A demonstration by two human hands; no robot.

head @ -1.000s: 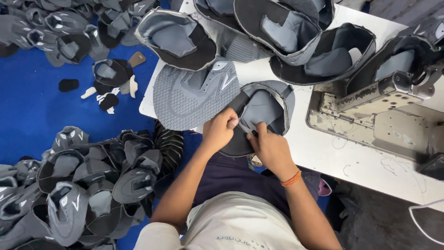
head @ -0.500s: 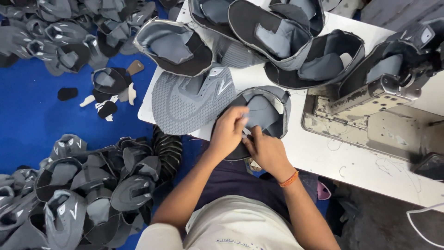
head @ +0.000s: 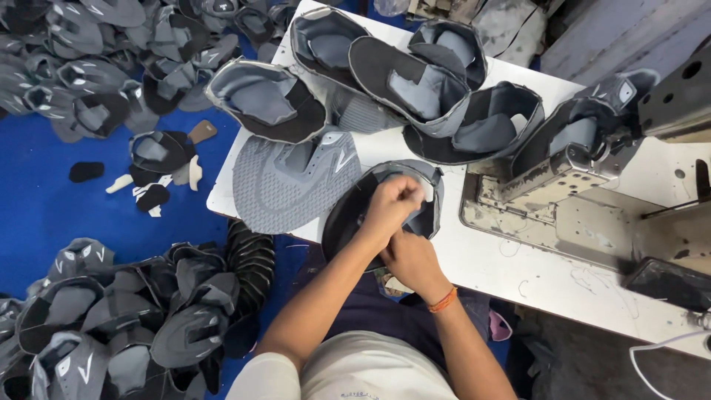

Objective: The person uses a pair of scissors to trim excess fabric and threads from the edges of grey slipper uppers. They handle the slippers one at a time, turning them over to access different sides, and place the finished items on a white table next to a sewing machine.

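A: What are the two hands on?

B: One grey-and-black fabric shoe upper [head: 374, 211], lying at the near edge of the white counter [head: 511, 267]. The left hand [head: 392, 204] is closed over its middle, fingers curled and pinching the grey lining. The right hand [head: 411, 259], with an orange band [head: 443, 300] at the wrist, grips the near rim of the same upper, just below the left hand and touching it.

A: What lies beside it?

B: One flat grey mesh upper piece [head: 292, 181], spread open to the left, its edge touching the held upper. Behind them I count five more folded grey-and-black uppers [head: 415, 74] on the counter, overlapping in a row towards the far edge. A sixth sits on the arm of the worn cream sewing machine [head: 578, 192] at the right.

A: And off the counter?

B: A blue floor [head: 44, 215] with two heaps of the same uppers: one far heap [head: 96, 59] at top left, one near heap [head: 126, 311] at bottom left. Too many overlap to count. Between them lies one small scatter of black and cream cut pieces [head: 152, 178]. One ribbed black stack [head: 252, 259] stands against the counter's near corner.
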